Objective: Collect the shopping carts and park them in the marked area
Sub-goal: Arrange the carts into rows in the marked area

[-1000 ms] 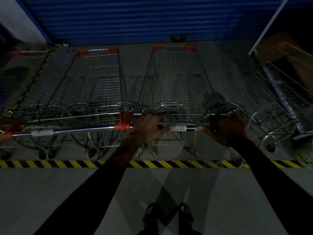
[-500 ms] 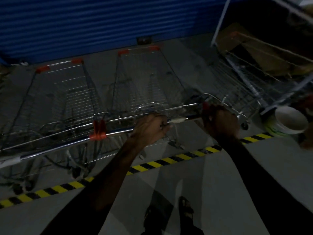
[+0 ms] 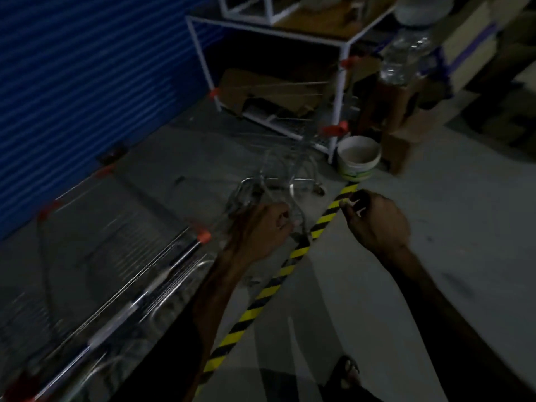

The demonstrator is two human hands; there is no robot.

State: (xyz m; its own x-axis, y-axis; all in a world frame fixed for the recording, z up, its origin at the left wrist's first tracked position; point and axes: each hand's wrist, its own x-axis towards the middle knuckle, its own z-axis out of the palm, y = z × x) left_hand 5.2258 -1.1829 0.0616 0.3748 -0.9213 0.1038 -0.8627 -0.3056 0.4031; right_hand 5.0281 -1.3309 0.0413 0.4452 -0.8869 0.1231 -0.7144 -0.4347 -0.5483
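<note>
The picture is dark and blurred by motion. Parked shopping carts [image 3: 95, 245] stand in a row at the left, behind the yellow-black tape line [image 3: 261, 300]. The nearest cart's chrome handle [image 3: 139, 303] ends in an orange cap [image 3: 204, 236]. My left hand [image 3: 261, 230] hangs just past that cap, off the handle, fingers curled with nothing in them. My right hand [image 3: 377, 221] floats over the tape line, also curled and holding nothing. Another wire cart [image 3: 293, 158] with orange corners stands further ahead beside a shelf.
A blue roller shutter [image 3: 87, 82] closes the left side. A white-framed shelf [image 3: 338, 82] holds cardboard. A white bucket [image 3: 358, 158], brown boxes [image 3: 406, 123] and a clear plastic bottle [image 3: 403, 59] stand at the right. Grey floor lies to the right of the tape line.
Both hands have come off the cart handle. My view has swung sharply to the right, so the parked carts now lie at the lower left and the shelf is ahead.
</note>
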